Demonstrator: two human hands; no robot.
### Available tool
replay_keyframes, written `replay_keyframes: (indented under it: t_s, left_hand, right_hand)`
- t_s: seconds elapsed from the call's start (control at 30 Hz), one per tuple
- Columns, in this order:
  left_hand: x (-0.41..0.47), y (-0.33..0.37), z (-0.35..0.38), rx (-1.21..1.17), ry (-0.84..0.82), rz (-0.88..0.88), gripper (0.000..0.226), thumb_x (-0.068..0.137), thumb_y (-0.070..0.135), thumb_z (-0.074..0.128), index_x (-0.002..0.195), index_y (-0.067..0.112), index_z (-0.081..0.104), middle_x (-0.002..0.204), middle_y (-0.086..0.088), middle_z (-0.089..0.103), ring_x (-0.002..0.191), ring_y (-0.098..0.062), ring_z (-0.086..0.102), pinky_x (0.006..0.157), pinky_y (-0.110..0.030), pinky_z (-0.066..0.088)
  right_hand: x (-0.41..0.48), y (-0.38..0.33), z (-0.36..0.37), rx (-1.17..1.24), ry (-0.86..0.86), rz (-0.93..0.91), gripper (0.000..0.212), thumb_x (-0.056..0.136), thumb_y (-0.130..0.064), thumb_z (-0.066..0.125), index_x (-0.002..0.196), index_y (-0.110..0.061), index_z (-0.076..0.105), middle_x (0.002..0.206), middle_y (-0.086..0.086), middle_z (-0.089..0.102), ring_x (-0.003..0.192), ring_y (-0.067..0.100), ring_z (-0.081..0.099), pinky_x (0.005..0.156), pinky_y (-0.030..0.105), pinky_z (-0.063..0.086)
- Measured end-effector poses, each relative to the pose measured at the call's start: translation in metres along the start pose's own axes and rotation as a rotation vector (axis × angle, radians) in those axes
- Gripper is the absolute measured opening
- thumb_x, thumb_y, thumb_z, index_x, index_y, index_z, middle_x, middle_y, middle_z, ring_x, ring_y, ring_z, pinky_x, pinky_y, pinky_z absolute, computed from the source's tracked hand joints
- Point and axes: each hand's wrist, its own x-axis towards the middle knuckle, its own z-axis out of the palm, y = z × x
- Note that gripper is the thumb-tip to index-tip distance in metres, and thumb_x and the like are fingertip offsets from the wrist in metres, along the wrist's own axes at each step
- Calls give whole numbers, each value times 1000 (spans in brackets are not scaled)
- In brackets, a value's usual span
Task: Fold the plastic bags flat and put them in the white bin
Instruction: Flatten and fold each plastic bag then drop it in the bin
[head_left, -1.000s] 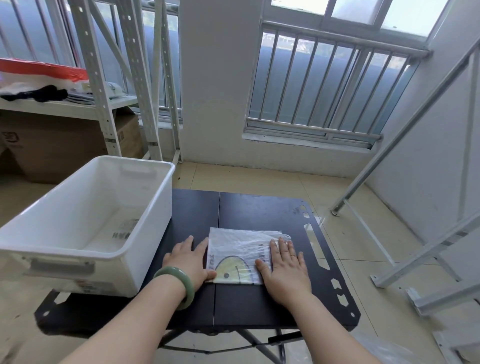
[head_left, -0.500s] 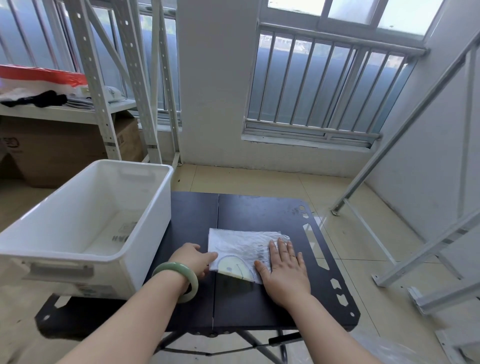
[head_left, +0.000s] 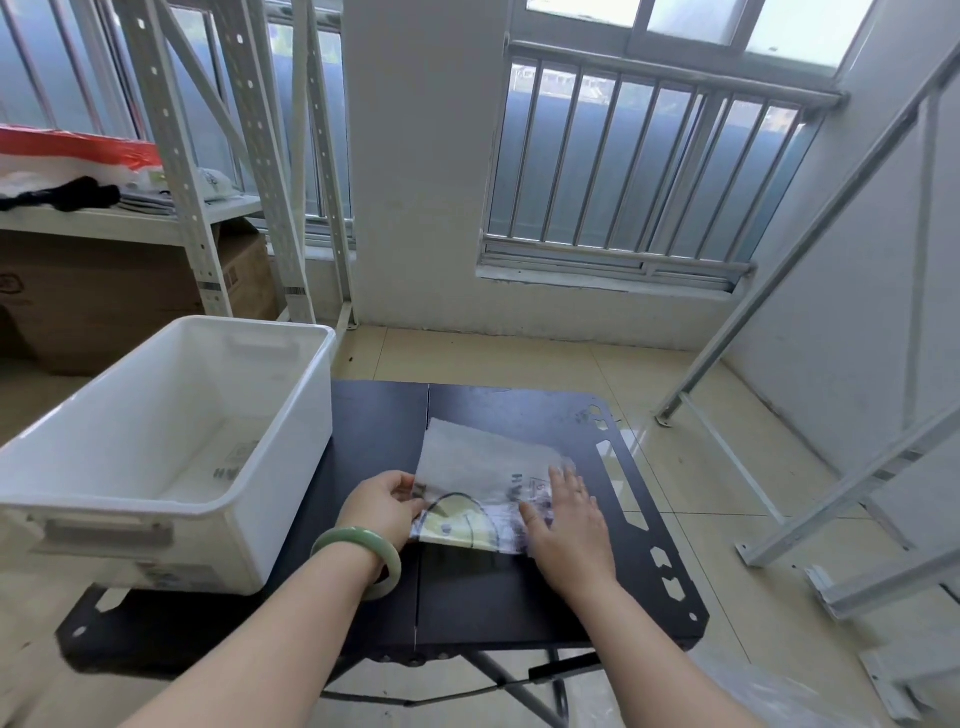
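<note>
**Bench (head_left: 519, 597) scene: folding under way**

The bag (head_left: 483, 467) is lying mid-bench, just right of the bin (head_left: 291, 415). The left grip (head_left: 382, 506) is pinching the bag's left edge; the right grip (head_left: 569, 530) is lying flat, fingers straight, pressing its right side. Thin film is likely handling light, limp and slippery, so the edges are offering the surest hold.

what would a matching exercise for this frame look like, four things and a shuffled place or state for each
1 left hand
2 right hand
3 white bin
4 green bangle

a sits on the left wrist
b pinches the left edge of the plastic bag
c lies flat on the bag
d stands on the left side of the black table

Pairs: 1-b, 2-c, 3-d, 4-a
</note>
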Motion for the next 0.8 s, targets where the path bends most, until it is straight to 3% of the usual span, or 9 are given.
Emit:
replay_keyframes:
  t_s: [0.1, 0.2, 0.3, 0.37, 0.47, 0.63, 0.8]
  left_hand:
    - [-1, 5, -1, -57, 29, 48, 28, 87, -2, 59, 76, 24, 59, 78, 6, 67, 82, -20, 65, 86, -35, 50]
    - [-2, 9, -3, -94, 73, 71, 25, 89, 1, 58, 80, 25, 60, 81, 6, 69, 81, -17, 65, 84, -35, 51]
    - [-5, 14, -5, -139, 114, 109, 24, 89, 3, 59, 82, 26, 60, 82, 9, 68, 80, -11, 64, 83, -31, 50]
    - [-6, 18, -6, -164, 133, 126, 25, 89, 3, 59, 82, 27, 59, 83, 9, 68, 81, -10, 64, 83, -30, 50]
    - [-9, 21, -7, -229, 146, 129, 25, 90, 2, 58, 82, 26, 60, 85, 7, 68, 85, -15, 65, 85, -35, 52]
    - [-14, 30, -10, -234, 174, 171, 24, 89, 5, 61, 81, 28, 60, 86, 5, 69, 81, -15, 65, 80, -37, 54]
    - [-28, 45, -14, -129, 216, 297, 14, 86, 23, 67, 82, 32, 58, 82, 12, 66, 79, -9, 63, 75, -28, 51]
  right_hand:
    - [-1, -1, -10, 369, 163, 78, 65, 95, -32, 53, 150, -23, 21, 155, -4, 26, 142, 16, 26, 113, 33, 25]
    - [-3, -2, -20, 699, 228, 194, 63, 93, -25, 58, 148, -22, 27, 146, 0, 41, 131, 18, 42, 104, 29, 35]
    - [-1, 0, -26, 888, 199, 309, 54, 93, -24, 59, 142, -20, 38, 121, 3, 55, 98, 17, 59, 91, 32, 44]
    - [1, 2, -26, 998, 157, 364, 47, 91, -21, 61, 136, -15, 46, 119, 6, 55, 81, 18, 62, 76, 34, 53]
    - [-1, 2, -28, 1106, 134, 371, 39, 89, -10, 64, 126, -11, 53, 112, 15, 62, 76, 21, 63, 59, 29, 50]
    - [-10, -2, -37, 1161, 177, 294, 31, 86, 1, 63, 113, -13, 58, 88, 11, 63, 72, 18, 61, 56, 24, 48]
    - [-16, -8, -48, 1139, 225, 201, 23, 87, -2, 63, 102, -19, 62, 86, 7, 67, 76, 14, 59, 65, 25, 47]
